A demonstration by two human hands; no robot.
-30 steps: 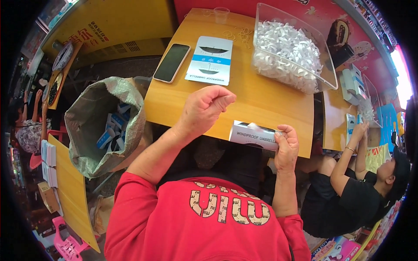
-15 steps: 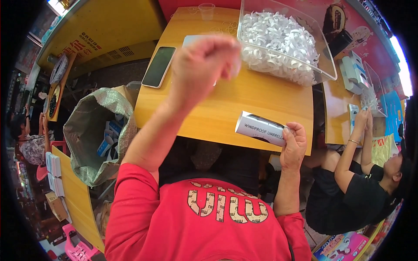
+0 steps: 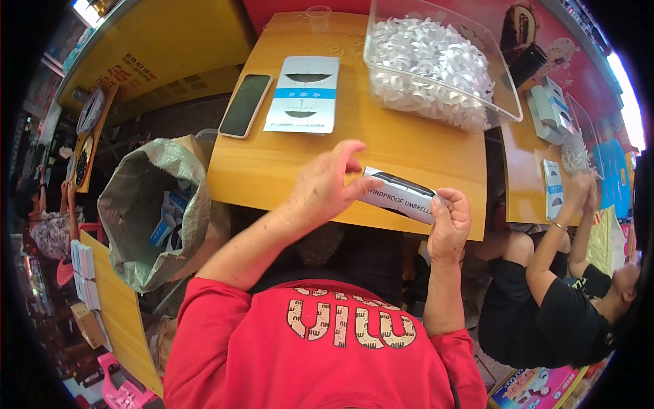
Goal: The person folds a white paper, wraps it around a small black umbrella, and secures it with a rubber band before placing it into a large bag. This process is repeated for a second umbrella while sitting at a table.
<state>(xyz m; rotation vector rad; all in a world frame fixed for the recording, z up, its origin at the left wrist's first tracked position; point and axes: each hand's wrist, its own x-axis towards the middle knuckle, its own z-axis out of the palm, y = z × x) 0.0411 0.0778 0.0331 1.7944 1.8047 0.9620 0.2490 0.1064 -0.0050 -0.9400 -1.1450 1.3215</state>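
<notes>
A white printed paper sheet rolled into a tube [image 3: 398, 196] is held over the front edge of the wooden table. My right hand [image 3: 449, 218] grips its right end, thumb on the near side and fingers curled round. My left hand [image 3: 327, 180] is at the tube's left end, thumb against the paper there; its index finger is raised and apart from the thumb. Farther back lies a stack of flat white sheets [image 3: 302, 102] with a blue band and dark umbrella pictures. A phone [image 3: 246, 105] with a dark screen lies left of the stack.
A clear plastic bin [image 3: 446, 95] of curled white paper strips stands at the back right. Rubber bands [image 3: 334, 49] and a clear cup [image 3: 318, 19] are at the back. An open woven sack [image 3: 153, 211] stands left of the table. Another person [image 3: 552, 286] sits at right.
My left hand has come down toward me from over the sheets to the tube's left end, uncovering the stack. My right hand stays on the tube, nearly in place.
</notes>
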